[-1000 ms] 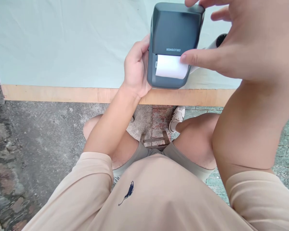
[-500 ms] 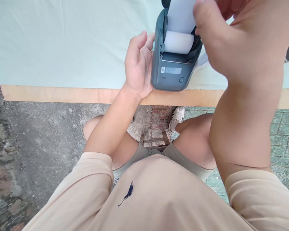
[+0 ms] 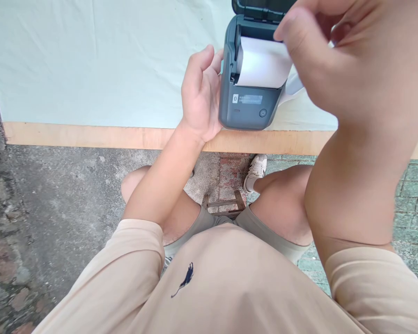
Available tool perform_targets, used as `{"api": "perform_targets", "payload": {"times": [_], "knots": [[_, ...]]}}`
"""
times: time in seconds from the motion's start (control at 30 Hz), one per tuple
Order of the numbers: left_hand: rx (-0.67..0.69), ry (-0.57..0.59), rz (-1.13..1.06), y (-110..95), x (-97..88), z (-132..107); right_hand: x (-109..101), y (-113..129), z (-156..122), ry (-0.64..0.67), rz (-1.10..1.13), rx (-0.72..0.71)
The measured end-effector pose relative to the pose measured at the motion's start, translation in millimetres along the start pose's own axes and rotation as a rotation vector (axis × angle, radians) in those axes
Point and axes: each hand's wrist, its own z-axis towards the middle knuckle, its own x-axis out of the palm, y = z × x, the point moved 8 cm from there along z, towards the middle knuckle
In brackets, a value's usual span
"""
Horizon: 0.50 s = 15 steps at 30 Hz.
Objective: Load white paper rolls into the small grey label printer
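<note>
A dark grey label printer (image 3: pixel 245 111) with a small screen and power button is tilted over the table's front edge, its dark lid (image 3: pixel 261 9) swung back. My left hand (image 3: pixel 202 93) supports it from the left side and beneath, thumb raised. In its compartment a white paper roll (image 3: pixel 263 62) shows, with paper lying down over it to the front slot. My right hand (image 3: pixel 320 41) is curled at the printer's upper right, thumb tip by the lid hinge. Its other fingers are partly hidden, and what they grip cannot be made out.
A pale cloth (image 3: pixel 107 69) covers the table, bordered by a bare wooden edge (image 3: pixel 107 136). Some white material (image 3: pixel 293 86) lies right of the printer. Below are my knees, a wooden stool (image 3: pixel 225 203) and the paved floor.
The paper strip that stood up from the roll now lies down over it toward the front slot. My right hand has shifted slightly right, and more of the lid shows. My left hand stays put.
</note>
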Motion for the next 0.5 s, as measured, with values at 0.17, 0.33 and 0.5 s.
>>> {"api": "perform_targets", "payload": {"times": [0.17,0.33,0.5], "knots": [[0.015,0.037,0.025,-1,6.6,-5,17,-4,-1,0.287,-0.295,0.02],[0.011,0.064,0.016,-1,9.6,-9,25,-11,1,0.323,-0.33,0.076],[0.039,0.203,-0.021,-1,21.7,-7,26,-4,6,0.296,-0.278,0.055]]}}
